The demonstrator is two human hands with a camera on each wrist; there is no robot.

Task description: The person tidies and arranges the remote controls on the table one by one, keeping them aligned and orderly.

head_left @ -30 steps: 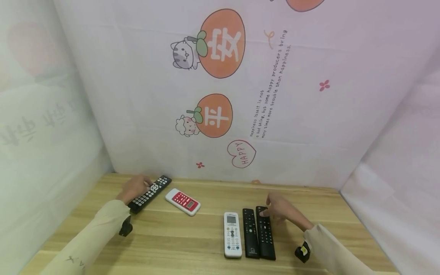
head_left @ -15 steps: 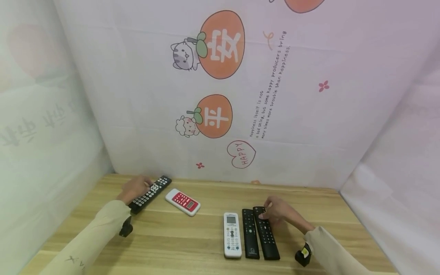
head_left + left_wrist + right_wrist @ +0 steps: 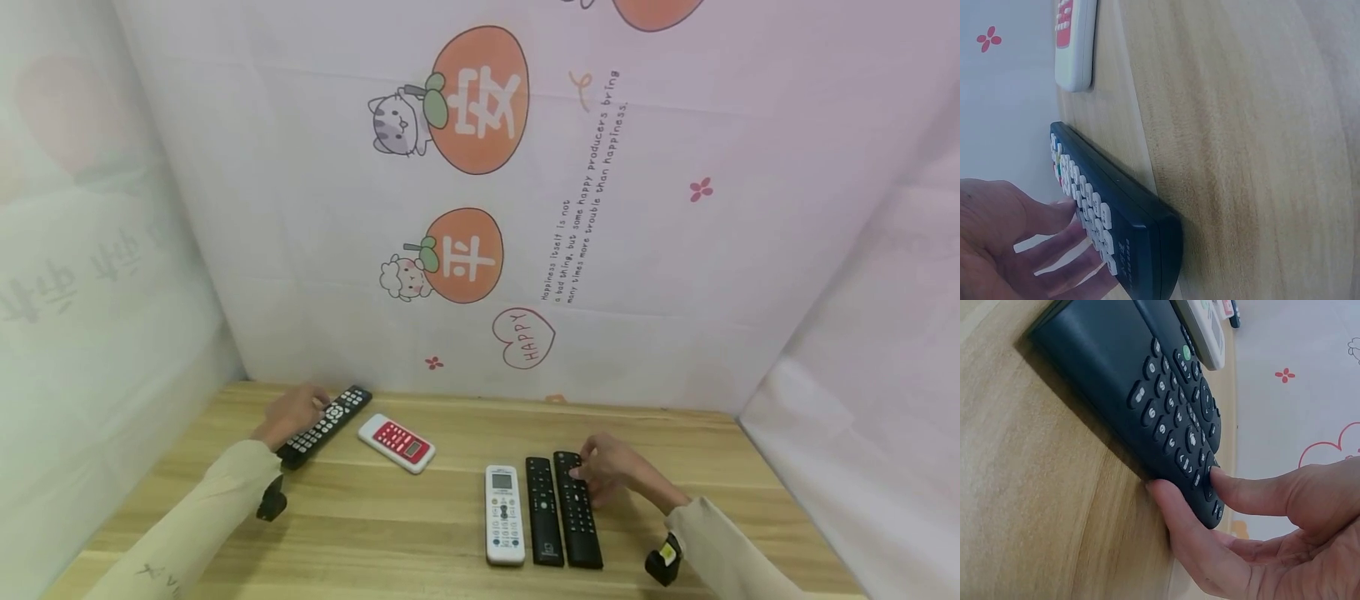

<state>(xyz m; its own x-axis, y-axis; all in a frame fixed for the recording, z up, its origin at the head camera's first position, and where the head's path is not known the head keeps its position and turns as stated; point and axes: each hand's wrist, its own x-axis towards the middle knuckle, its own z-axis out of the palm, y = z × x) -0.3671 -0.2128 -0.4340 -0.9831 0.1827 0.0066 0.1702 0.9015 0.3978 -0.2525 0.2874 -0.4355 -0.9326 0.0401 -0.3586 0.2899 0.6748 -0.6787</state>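
- Left hand [image 3: 291,412], lower left of the head view, held the left black remote [image 3: 328,429] in a narrow grip; that remote lay slanted on the wooden table [image 3: 405,525], its upper end toward the right.
- Right hand [image 3: 613,464], lower right of that view, pinched the upper end of the right black remote [image 3: 581,525].
- Just left of this in the frame lay the middle black remote [image 3: 544,521], then the white remote [image 3: 505,518], the three roughly side by side.
- Between the left black remote and the white remote, nearer the former, lay the red-and-white remote [image 3: 396,444].
- Printed backdrop cloth [image 3: 300,167] filled the upper frame.
- In the left wrist view, at lower left, the thumb rested on the left black remote's buttons, fingers along its far side; the red-and-white remote showed at upper left.
- In the right wrist view, right of centre, the thumb lay on the right black remote's button face, a finger against its side edge.
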